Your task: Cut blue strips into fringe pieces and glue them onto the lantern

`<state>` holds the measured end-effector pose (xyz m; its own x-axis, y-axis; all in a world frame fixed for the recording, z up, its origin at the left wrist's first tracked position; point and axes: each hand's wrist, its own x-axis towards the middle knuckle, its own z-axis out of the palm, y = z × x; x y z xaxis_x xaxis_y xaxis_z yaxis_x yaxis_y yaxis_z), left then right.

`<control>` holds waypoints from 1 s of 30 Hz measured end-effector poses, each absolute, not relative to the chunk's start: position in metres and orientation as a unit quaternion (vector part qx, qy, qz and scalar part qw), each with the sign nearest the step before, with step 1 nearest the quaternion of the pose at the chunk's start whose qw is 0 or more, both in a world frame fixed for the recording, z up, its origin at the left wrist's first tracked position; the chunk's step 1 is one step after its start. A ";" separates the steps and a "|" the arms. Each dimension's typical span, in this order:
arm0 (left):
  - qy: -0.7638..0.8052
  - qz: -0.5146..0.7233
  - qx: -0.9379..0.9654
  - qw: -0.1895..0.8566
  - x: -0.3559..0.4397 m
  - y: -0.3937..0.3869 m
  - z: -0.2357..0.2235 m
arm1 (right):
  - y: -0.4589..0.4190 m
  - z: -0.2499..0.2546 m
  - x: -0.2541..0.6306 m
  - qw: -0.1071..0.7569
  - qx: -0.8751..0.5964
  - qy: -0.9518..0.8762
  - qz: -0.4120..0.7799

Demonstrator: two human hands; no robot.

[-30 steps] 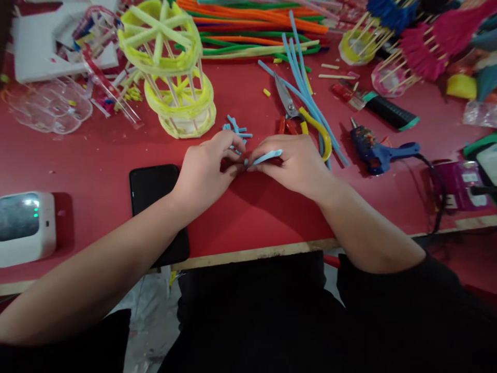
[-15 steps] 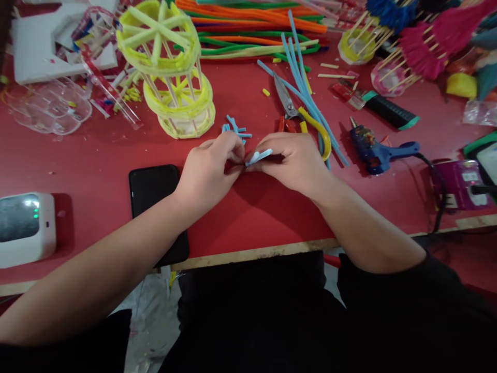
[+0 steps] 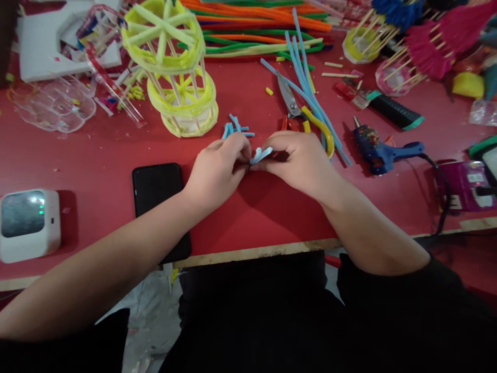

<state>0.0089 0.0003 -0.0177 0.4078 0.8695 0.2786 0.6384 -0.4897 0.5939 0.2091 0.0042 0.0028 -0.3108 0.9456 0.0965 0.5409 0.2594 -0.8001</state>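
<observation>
Between my fingertips are short light-blue pipe cleaner pieces (image 3: 261, 154), pinched from both sides. My left hand (image 3: 220, 165) closes its thumb and fingers on their lower left end. My right hand (image 3: 297, 158) pinches them from the right, with two pale ends sticking up beside its fingers. Just beyond my left hand lies a small pile of cut blue pipe cleaner pieces (image 3: 237, 127). Scissors (image 3: 289, 98) with a yellow-wrapped handle lie beyond my right hand, partly hidden by it. Long blue pipe cleaners (image 3: 316, 106) run alongside the scissors.
A yellow lantern-like frame (image 3: 182, 98) of sticks and pipe cleaners stands behind my left hand. A phone (image 3: 157, 189) lies under my left forearm. To the right are a blue glue gun (image 3: 382, 150) and a utility knife (image 3: 394, 109). Orange and green pipe cleaners (image 3: 256, 20) lie at the back.
The whole view has shifted slightly, so everything sits a little further right. Both hands keep pinching the blue pieces, with hardly any change in the fingers.
</observation>
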 end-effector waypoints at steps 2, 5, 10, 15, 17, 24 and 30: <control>0.454 0.293 0.816 0.203 0.009 0.001 -0.019 | 0.005 0.003 0.209 0.293 -0.510 -0.733 0.341; 0.445 0.299 0.818 0.206 0.010 0.001 -0.018 | 0.004 0.003 0.209 0.293 -0.501 -0.725 0.372; 0.450 0.293 0.819 0.203 0.011 -0.002 -0.016 | 0.000 0.003 0.210 0.306 -0.477 -0.744 0.355; 0.462 0.300 0.807 0.212 0.013 -0.003 -0.016 | 0.000 0.005 0.213 0.288 -0.462 -0.794 0.270; 0.466 0.308 0.795 0.238 0.012 -0.002 -0.017 | 0.001 0.004 0.213 0.287 -0.456 -0.802 0.258; 0.446 0.330 0.748 0.364 0.009 0.006 -0.016 | 0.004 0.002 0.215 0.313 -0.470 -0.774 0.287; 0.446 0.322 0.746 0.376 0.008 0.006 -0.013 | 0.005 0.004 0.216 0.308 -0.469 -0.773 0.295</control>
<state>0.0076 0.0056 -0.0132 0.3950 0.9072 0.1451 0.4235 -0.3200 0.8475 0.2163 0.0046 0.0036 -0.3708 0.9073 0.1985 0.5438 0.3854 -0.7455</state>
